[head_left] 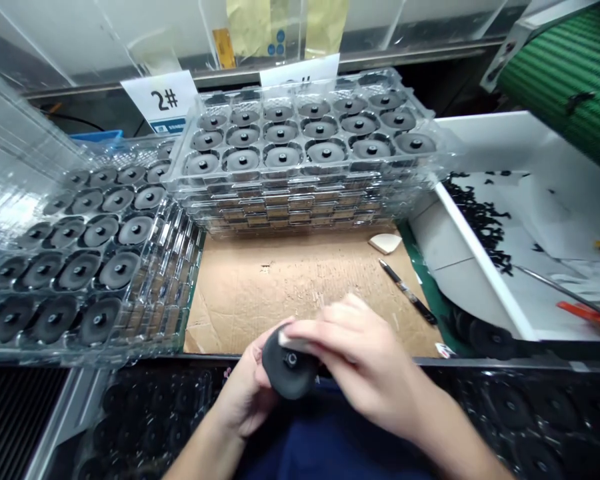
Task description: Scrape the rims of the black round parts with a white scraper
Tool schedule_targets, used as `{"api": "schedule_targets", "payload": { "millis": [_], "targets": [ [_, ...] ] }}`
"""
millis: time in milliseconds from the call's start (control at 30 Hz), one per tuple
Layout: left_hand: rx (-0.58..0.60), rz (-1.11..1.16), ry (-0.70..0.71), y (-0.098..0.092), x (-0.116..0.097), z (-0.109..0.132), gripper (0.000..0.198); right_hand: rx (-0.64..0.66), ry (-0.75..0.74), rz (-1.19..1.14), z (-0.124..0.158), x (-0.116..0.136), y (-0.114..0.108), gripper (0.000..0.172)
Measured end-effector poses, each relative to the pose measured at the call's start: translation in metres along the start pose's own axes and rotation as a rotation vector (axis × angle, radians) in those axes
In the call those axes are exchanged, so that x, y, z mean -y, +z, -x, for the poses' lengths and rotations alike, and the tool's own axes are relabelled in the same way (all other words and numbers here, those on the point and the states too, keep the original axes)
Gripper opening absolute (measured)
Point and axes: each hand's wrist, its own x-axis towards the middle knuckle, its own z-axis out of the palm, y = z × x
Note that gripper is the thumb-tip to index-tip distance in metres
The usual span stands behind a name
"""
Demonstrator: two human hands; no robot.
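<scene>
A round black disc part (289,365) with a small hub at its middle is held in front of me, just past the near edge of the cardboard sheet (260,287). My left hand (247,393) cups it from underneath and behind, fingers closed round it. My right hand (353,357) comes in from the right, fingers pinched on a small white piece (294,341) pressed against the disc's upper rim. The hand is slightly blurred.
A stack of clear trays (310,167) filled with black discs stands behind the cardboard; another stack (87,253) is at the left. A pen (407,293) and a white pad (386,242) lie on the cardboard. A white bin (485,260) with black scraps sits at the right.
</scene>
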Motion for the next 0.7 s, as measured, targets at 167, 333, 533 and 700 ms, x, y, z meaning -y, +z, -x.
{"api": "schedule_targets", "payload": {
  "millis": [167, 333, 533, 700],
  "targets": [
    [0.115, 0.051, 0.005, 0.000, -0.009, 0.002, 0.060, 0.185, 0.326, -0.382, 0.035, -0.013, -0.014, 0.018],
    [0.124, 0.076, -0.031, 0.008, -0.012, 0.002, 0.052, 0.021, 0.587, -0.531, 0.051, -0.024, 0.006, 0.022],
    [0.117, 0.060, -0.046, 0.011, -0.014, 0.003, 0.052, -0.092, 0.622, -0.485, 0.048, -0.027, 0.007, 0.022],
    [0.133, 0.063, -0.046, 0.009, -0.014, 0.004, 0.047, -0.130, 0.622, -0.458, 0.049, -0.030, 0.005, 0.023]
  ]
}}
